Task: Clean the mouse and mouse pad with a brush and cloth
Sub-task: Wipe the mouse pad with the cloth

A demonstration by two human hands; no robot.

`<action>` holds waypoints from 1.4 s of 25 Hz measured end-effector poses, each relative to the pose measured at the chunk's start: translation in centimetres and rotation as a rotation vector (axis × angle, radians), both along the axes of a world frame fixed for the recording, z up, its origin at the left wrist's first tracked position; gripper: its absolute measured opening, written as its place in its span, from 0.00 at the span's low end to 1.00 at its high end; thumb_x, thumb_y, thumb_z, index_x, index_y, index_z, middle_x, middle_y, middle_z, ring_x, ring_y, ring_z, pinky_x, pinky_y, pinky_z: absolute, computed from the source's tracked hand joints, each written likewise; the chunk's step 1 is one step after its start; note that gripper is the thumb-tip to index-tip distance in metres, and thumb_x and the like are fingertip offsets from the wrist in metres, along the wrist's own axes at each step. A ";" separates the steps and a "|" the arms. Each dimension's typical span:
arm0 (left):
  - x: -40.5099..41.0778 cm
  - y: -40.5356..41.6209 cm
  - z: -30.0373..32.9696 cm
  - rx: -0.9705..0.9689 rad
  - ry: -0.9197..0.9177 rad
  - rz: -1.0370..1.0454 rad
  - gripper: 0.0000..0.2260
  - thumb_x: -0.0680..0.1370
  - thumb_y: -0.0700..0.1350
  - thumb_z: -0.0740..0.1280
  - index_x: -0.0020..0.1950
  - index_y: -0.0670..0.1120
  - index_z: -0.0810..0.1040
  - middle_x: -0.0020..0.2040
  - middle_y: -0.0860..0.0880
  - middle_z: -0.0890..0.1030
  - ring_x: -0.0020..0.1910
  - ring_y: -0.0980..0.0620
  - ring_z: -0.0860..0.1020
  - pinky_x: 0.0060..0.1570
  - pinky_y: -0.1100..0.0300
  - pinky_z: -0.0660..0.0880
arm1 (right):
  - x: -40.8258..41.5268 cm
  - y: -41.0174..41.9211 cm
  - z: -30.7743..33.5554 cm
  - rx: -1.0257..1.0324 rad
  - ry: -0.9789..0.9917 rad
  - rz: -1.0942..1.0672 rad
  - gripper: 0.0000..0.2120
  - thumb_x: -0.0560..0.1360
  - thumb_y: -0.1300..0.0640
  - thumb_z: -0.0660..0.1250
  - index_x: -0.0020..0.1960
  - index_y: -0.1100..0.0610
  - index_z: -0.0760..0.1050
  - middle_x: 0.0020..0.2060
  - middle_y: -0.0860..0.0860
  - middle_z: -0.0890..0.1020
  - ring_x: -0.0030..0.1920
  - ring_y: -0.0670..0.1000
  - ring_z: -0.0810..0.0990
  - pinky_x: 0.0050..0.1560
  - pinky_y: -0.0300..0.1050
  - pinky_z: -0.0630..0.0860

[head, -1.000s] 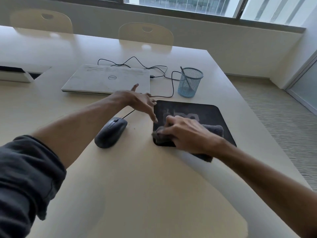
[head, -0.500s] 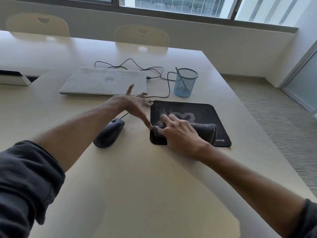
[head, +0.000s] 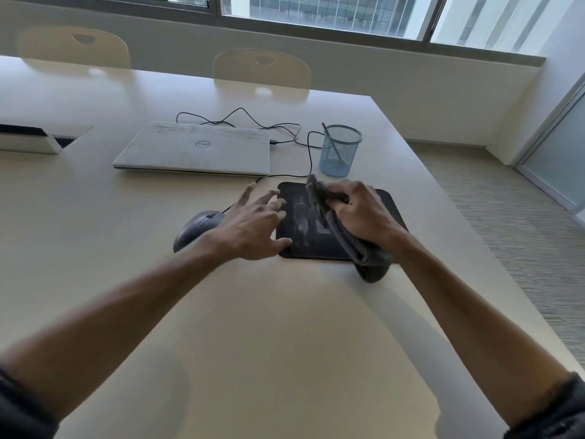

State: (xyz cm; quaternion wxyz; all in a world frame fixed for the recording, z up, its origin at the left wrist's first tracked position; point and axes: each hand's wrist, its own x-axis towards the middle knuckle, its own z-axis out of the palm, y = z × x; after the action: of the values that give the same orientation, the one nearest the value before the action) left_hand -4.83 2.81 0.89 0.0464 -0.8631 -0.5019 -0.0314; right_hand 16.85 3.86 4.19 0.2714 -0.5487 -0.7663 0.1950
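Note:
A black mouse pad (head: 304,236) lies on the beige table (head: 253,327), with pale streaks across its middle. My right hand (head: 361,213) grips a grey cloth (head: 354,245) over the pad's right half; the cloth trails past the pad's near edge. My left hand (head: 253,223) rests with spread fingers at the pad's left edge, thumb touching its near left corner. A dark wired mouse (head: 196,228) sits just left of that hand, partly hidden by my wrist. A thin brush handle (head: 332,144) stands in the blue mesh cup (head: 340,152).
A closed white laptop (head: 196,150) lies behind the mouse, with a black cable (head: 294,137) looping to the cup's side. The table's right edge runs close past the pad. Two pale chairs (head: 262,69) stand at the far side. A white box (head: 28,142) sits far left.
My right hand has swept the cloth from the pad's near left corner up toward its far right part. My left hand shifted slightly, still at the pad's left edge.

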 end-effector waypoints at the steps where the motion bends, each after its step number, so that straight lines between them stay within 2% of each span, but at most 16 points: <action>1: 0.2 -0.7 -0.3 0.009 0.003 0.012 0.29 0.78 0.63 0.56 0.73 0.46 0.68 0.77 0.50 0.61 0.78 0.54 0.47 0.74 0.45 0.36 | -0.8 0.0 -0.2 -0.008 -0.051 0.016 0.19 0.77 0.59 0.63 0.62 0.43 0.82 0.52 0.46 0.87 0.51 0.49 0.85 0.58 0.50 0.79; 3: 0.2 -1.3 -0.8 -0.011 0.014 0.042 0.30 0.80 0.63 0.52 0.75 0.45 0.65 0.77 0.52 0.61 0.78 0.55 0.47 0.74 0.45 0.35 | -2.3 -0.3 -0.9 -0.006 -0.189 0.058 0.20 0.77 0.58 0.62 0.63 0.42 0.81 0.62 0.43 0.82 0.62 0.52 0.80 0.64 0.50 0.75; 6: -0.1 -1.5 -1.2 -0.007 0.047 0.027 0.29 0.80 0.62 0.49 0.74 0.47 0.67 0.77 0.52 0.61 0.78 0.55 0.47 0.73 0.43 0.35 | -4.2 -1.8 -1.8 0.052 -0.446 0.120 0.18 0.79 0.49 0.61 0.67 0.43 0.77 0.69 0.45 0.76 0.65 0.55 0.76 0.59 0.51 0.73; 8: -0.2 -1.7 -1.5 0.005 0.050 0.028 0.28 0.80 0.62 0.48 0.72 0.48 0.70 0.78 0.52 0.61 0.78 0.56 0.47 0.73 0.43 0.35 | -4.7 -3.1 -2.3 0.086 -0.526 0.104 0.20 0.79 0.44 0.61 0.70 0.47 0.75 0.69 0.48 0.75 0.65 0.56 0.74 0.58 0.52 0.73; 12: -0.2 -1.8 -2.1 -0.005 0.012 0.059 0.28 0.80 0.63 0.47 0.76 0.51 0.63 0.78 0.53 0.59 0.78 0.57 0.46 0.73 0.43 0.33 | -3.9 -3.5 -1.7 0.163 -0.421 0.107 0.17 0.77 0.52 0.65 0.65 0.45 0.80 0.57 0.50 0.82 0.58 0.54 0.79 0.53 0.49 0.75; 15: -0.4 -1.4 -1.9 -0.014 -0.005 0.055 0.28 0.79 0.65 0.50 0.75 0.53 0.65 0.77 0.55 0.62 0.78 0.56 0.46 0.72 0.42 0.31 | -3.2 -2.5 -1.4 0.012 -0.224 0.149 0.17 0.74 0.58 0.67 0.59 0.44 0.84 0.48 0.46 0.86 0.48 0.46 0.79 0.45 0.37 0.71; 17: -0.5 -1.1 -1.4 -0.035 -0.023 0.050 0.27 0.78 0.66 0.52 0.74 0.56 0.67 0.76 0.58 0.62 0.78 0.56 0.46 0.71 0.42 0.30 | -2.6 -1.7 -1.6 -0.095 -0.095 0.153 0.16 0.73 0.62 0.68 0.55 0.46 0.86 0.44 0.46 0.87 0.45 0.40 0.80 0.44 0.27 0.70; 18: -0.5 -1.1 -1.3 -0.048 -0.024 0.055 0.29 0.78 0.67 0.53 0.75 0.55 0.66 0.77 0.59 0.61 0.78 0.57 0.45 0.71 0.42 0.30 | -2.2 -1.1 -1.7 -0.122 -0.053 0.140 0.16 0.73 0.63 0.68 0.54 0.47 0.86 0.43 0.46 0.87 0.45 0.40 0.80 0.46 0.27 0.72; 19: -0.5 -1.1 -1.2 -0.054 -0.014 0.061 0.31 0.77 0.68 0.53 0.76 0.53 0.64 0.77 0.59 0.60 0.78 0.57 0.44 0.71 0.41 0.30 | -1.9 -0.5 -1.9 -0.132 -0.036 0.120 0.15 0.73 0.62 0.69 0.54 0.47 0.86 0.43 0.46 0.88 0.45 0.40 0.81 0.50 0.32 0.74; 21: -0.5 -0.9 -1.1 -0.058 0.009 0.073 0.36 0.76 0.70 0.51 0.78 0.50 0.60 0.77 0.58 0.59 0.78 0.57 0.42 0.71 0.41 0.30 | -1.9 0.7 -2.4 -0.090 -0.065 0.066 0.15 0.71 0.56 0.67 0.54 0.46 0.86 0.45 0.46 0.88 0.50 0.47 0.83 0.56 0.46 0.78; 23: -0.6 -0.7 -1.2 -0.068 0.018 0.078 0.37 0.76 0.71 0.50 0.78 0.49 0.59 0.77 0.57 0.59 0.77 0.58 0.41 0.71 0.41 0.29 | -2.7 1.3 -2.8 0.018 -0.160 -0.017 0.17 0.70 0.53 0.65 0.56 0.45 0.84 0.47 0.49 0.88 0.52 0.56 0.84 0.55 0.53 0.79; 26: -0.4 -0.9 -1.1 -0.074 0.027 0.080 0.38 0.76 0.71 0.49 0.78 0.49 0.59 0.78 0.57 0.58 0.77 0.57 0.41 0.70 0.42 0.29 | -3.1 1.7 -3.0 0.136 -0.214 -0.075 0.15 0.74 0.54 0.66 0.58 0.46 0.83 0.49 0.51 0.87 0.53 0.60 0.83 0.54 0.54 0.79; 28: -0.4 -0.9 -1.1 -0.083 0.033 0.082 0.38 0.76 0.71 0.49 0.79 0.49 0.57 0.78 0.56 0.57 0.77 0.57 0.40 0.70 0.41 0.28 | -2.1 1.4 -1.9 0.011 -0.198 0.052 0.14 0.74 0.52 0.69 0.59 0.44 0.84 0.51 0.47 0.87 0.55 0.54 0.83 0.59 0.51 0.77; 31: -0.5 -0.8 -1.3 -0.097 0.035 0.087 0.38 0.76 0.71 0.49 0.79 0.48 0.55 0.79 0.55 0.55 0.77 0.57 0.40 0.70 0.41 0.28 | -1.2 -0.4 -0.4 -0.110 -0.430 0.284 0.18 0.73 0.51 0.70 0.61 0.38 0.81 0.55 0.41 0.81 0.55 0.47 0.78 0.57 0.46 0.73; 33: -0.5 -0.8 -1.4 -0.108 0.035 0.086 0.38 0.76 0.71 0.49 0.79 0.48 0.55 0.79 0.55 0.54 0.77 0.57 0.40 0.70 0.41 0.28 | -1.6 -0.9 -1.0 -0.010 -0.553 0.261 0.20 0.74 0.56 0.67 0.63 0.39 0.81 0.57 0.42 0.78 0.56 0.48 0.77 0.51 0.45 0.70; 35: -0.5 -0.6 -1.3 -0.125 0.028 0.085 0.39 0.76 0.71 0.49 0.79 0.47 0.55 0.79 0.55 0.55 0.77 0.58 0.40 0.70 0.41 0.28 | -2.3 0.2 -1.9 0.101 -0.543 0.172 0.20 0.75 0.58 0.65 0.61 0.40 0.82 0.56 0.45 0.77 0.56 0.51 0.76 0.50 0.47 0.71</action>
State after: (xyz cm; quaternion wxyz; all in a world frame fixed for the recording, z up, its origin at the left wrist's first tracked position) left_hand -5.30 2.17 -0.44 0.0005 -0.8427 -0.5382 0.0141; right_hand 14.54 4.06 2.28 0.0657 -0.4997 -0.8633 0.0247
